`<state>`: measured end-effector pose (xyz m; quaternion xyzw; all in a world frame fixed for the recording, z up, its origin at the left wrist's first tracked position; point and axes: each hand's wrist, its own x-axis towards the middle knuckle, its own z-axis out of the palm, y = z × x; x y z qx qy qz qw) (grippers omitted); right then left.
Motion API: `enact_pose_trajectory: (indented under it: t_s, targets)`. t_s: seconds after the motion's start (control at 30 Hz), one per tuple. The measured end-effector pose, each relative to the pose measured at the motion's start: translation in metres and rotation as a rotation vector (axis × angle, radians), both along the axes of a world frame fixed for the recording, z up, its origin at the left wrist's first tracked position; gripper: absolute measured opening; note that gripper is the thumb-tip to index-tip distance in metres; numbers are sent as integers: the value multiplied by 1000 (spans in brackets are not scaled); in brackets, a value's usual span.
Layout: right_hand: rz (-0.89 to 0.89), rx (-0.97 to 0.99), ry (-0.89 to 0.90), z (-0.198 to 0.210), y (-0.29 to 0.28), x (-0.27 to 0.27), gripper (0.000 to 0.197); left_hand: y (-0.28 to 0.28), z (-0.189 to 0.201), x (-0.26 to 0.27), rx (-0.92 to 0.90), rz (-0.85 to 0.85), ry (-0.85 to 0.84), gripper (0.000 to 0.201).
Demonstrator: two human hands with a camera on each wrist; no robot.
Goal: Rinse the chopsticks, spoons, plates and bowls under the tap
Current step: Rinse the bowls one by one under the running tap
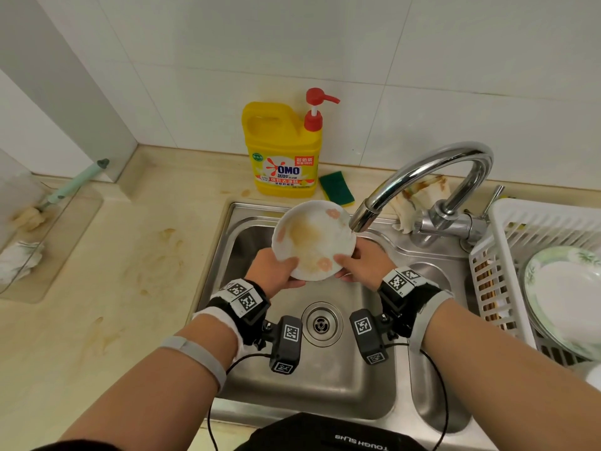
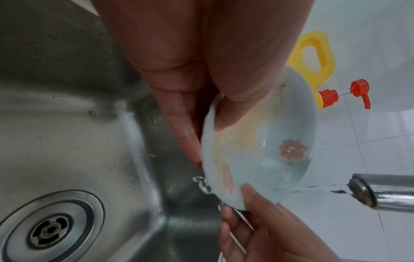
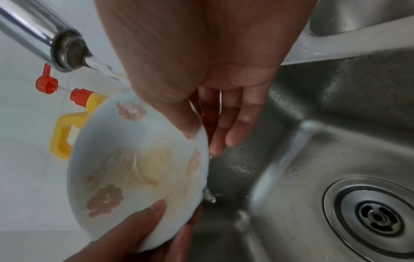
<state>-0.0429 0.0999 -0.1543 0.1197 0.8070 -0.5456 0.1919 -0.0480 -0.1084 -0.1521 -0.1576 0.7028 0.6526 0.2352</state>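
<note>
White, flower-printed plate (image 1: 313, 239), one in number and smeared yellow-brown, is held tilted over the sink (image 1: 292, 379), just beside the tap (image 1: 364, 218) spout. It is gripped at its near rim by the left hand (image 1: 276, 266) and the right hand (image 1: 364, 265), each thumb curled onto the face and the fingers hidden behind it. Water leaving the spout is seen only in the wrist views. One drain (image 1: 321, 323), one detergent bottle (image 1: 282, 151) and one sponge (image 1: 336, 187) are shown. The rack (image 1: 507, 229) is cut off at the right; its stacked plates (image 1: 566, 297) cannot be counted, and brown sticks behind its wall are hard to make out
</note>
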Motion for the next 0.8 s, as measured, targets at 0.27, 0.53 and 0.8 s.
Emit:
enact_pose_trajectory:
  t_s: [0.27,0.53,0.8]
  targets:
    - [-144,14,3,18,-4,-7,30,-1,5,-8,-136,-74,71,20]
    - [6,81,50,2,5,-5,27,-3,9,-10,-224,-113,103,13]
    - [-184,-6,-20,25,-4,-5,39,-3,17,-9,-274,-153,158,17]
